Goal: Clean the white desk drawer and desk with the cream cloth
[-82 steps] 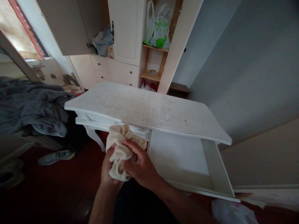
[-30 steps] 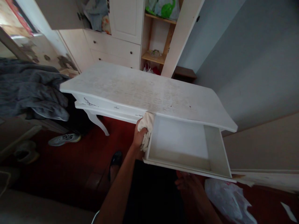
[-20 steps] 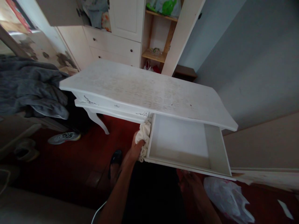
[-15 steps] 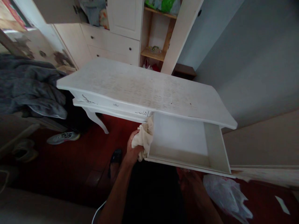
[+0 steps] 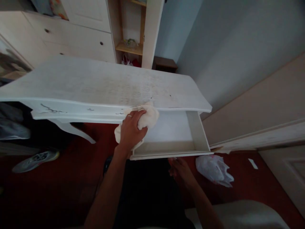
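Note:
My left hand (image 5: 132,128) is closed round a bunched cream cloth (image 5: 150,117). It presses the cloth against the left side wall of the pulled-out drawer (image 5: 166,127), close under the tabletop's front edge. Inside, the drawer has a pale bottom. Below the drawer's front panel, my right hand (image 5: 179,170) has its fingers curled at the small drawer handle (image 5: 175,158), which is mostly hidden. The white table (image 5: 95,79) has grey smudges across its top and dark decorative marks along its front.
A white cabinet (image 5: 88,35) with shelves stands behind the table. To the right are a wall (image 5: 233,54) and a plastic bag (image 5: 214,170) on the red floor. A sneaker (image 5: 35,161) lies at the lower left, and a curved table leg (image 5: 73,131) stands nearby.
My left hand has moved with the cloth from the drawer's outer left side up over the side wall's top edge. The view has shifted left to right; my right hand stays at the drawer front.

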A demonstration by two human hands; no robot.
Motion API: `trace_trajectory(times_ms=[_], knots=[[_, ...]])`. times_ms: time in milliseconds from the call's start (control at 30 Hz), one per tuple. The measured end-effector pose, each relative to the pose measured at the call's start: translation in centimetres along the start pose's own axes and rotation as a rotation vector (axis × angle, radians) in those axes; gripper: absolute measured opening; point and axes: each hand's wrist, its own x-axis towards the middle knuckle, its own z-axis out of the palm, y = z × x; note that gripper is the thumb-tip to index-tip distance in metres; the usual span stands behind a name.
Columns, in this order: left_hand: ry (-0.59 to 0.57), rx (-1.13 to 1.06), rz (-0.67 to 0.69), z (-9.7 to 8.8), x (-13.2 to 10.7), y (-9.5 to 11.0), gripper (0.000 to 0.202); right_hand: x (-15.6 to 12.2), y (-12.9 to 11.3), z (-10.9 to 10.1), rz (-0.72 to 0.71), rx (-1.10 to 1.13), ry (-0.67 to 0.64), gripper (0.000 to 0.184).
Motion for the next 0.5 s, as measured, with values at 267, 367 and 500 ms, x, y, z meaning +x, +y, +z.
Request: trace_trajectory(times_ms=[267,367,500], knots=[[-0.230,-0.175,0.014,-2.0,-4.4,3.9,0.059,-0.2,0.9,0.0,-0.040,0.052,-0.025,0.053],[-0.183,-0.223,-0.142,-3.4,-7.4,4.4,0.054,-0.8,1.6,0.0,-0.040,0.076,0.008,0.056],[0.058,-0.254,-0.378,-3.7,-11.2,5.6,0.055,-1.9,2.3,-0.2,-0.084,0.028,0.141,0.066]])
